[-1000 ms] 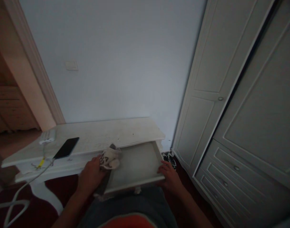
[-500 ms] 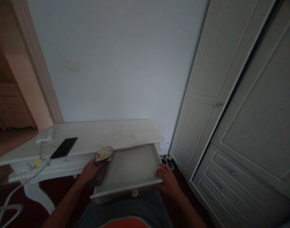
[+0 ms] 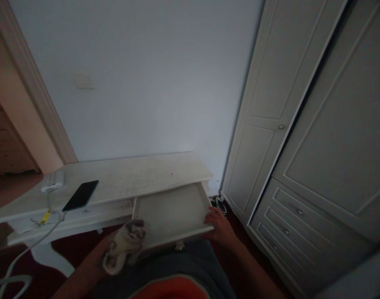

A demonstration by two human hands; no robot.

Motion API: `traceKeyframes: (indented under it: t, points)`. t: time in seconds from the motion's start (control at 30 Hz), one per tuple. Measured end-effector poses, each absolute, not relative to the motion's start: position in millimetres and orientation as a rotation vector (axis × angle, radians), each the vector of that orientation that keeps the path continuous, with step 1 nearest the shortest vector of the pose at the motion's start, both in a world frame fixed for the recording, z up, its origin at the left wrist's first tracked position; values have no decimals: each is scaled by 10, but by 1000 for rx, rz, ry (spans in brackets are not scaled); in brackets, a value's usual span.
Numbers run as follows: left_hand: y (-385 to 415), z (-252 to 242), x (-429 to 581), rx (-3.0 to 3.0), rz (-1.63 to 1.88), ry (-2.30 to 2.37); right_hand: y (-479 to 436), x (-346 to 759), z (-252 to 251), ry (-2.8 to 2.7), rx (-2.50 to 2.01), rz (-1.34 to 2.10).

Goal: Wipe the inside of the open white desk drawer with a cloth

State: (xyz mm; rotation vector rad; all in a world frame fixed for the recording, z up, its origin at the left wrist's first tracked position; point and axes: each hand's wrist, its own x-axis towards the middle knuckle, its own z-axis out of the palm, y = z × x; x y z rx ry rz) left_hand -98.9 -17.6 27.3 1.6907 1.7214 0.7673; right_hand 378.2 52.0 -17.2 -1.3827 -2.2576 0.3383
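Note:
My left hand (image 3: pixel 106 246) is closed around a crumpled, pale, stained rag (image 3: pixel 125 245), which partly covers its fingers. It is beside the left front corner of a white drawer (image 3: pixel 174 214), pulled out from the desk. I see nothing lying inside the drawer. At its right front corner, my right hand (image 3: pixel 217 223) grips the side wall with fingers bent over the top edge. A small knob (image 3: pixel 179 246) shows on the drawer front.
The white desk (image 3: pixel 140 172) stands against the wall. On its left part lie a dark phone (image 3: pixel 81 195) and a white power strip (image 3: pixel 53 181) with a cable (image 3: pixel 37 241) hanging down. A white wardrobe (image 3: pixel 258 166) rises at the right, with shoes (image 3: pixel 218 203) on the floor nearby.
My left hand has brought the rag from the drawer's rear left edge toward me, to its front left corner. My right hand stays on the drawer's right side. The view has shifted slightly.

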Motion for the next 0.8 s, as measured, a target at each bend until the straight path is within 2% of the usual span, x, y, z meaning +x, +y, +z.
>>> traceKeyframes:
  t: [0.07, 0.13, 0.27, 0.4, 0.67, 0.8]
  points:
    - [-205, 330, -632, 2146, 526, 1704, 523, 3783, -170, -2263, -1382, 338]
    - [-232, 357, -364, 2361, 272, 1821, 529, 3784, -176, -2261, -1385, 335]
    - [-246, 404, -165, 2418, -9, 1867, 534, 3789, -201, -2254, -1378, 316]
    - [-150, 508, 61, 2432, -46, 1734, 534, 3788, -230, -2235, -1355, 311]
    - [196, 585, 1509, 2616, -31, 1449, 587, 3758, -282, -2238, -1193, 279]
    - [199, 538, 1773, 2665, 28, 1400, 585, 3777, -259, -2261, -1122, 300]
